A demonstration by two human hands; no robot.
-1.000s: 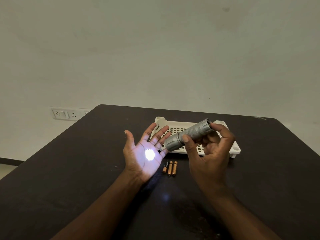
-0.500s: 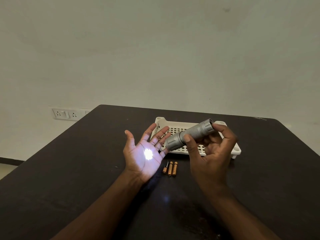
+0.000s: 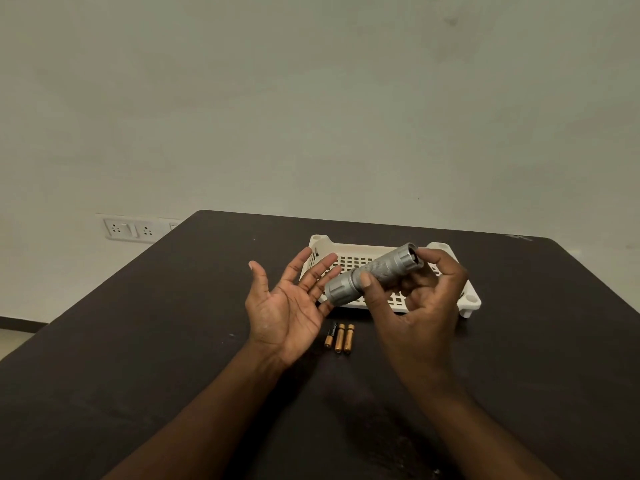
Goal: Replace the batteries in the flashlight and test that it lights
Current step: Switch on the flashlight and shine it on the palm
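Your right hand (image 3: 415, 306) grips flashlight (image 3: 374, 273), long axis slanting lens-down-left at your flat, spread left hand (image 3: 287, 306), no spot showing.

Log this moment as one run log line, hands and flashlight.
right hand: grips flashlight | left hand: open, palm up at lens end | light spot on palm: none | three batteries: on table
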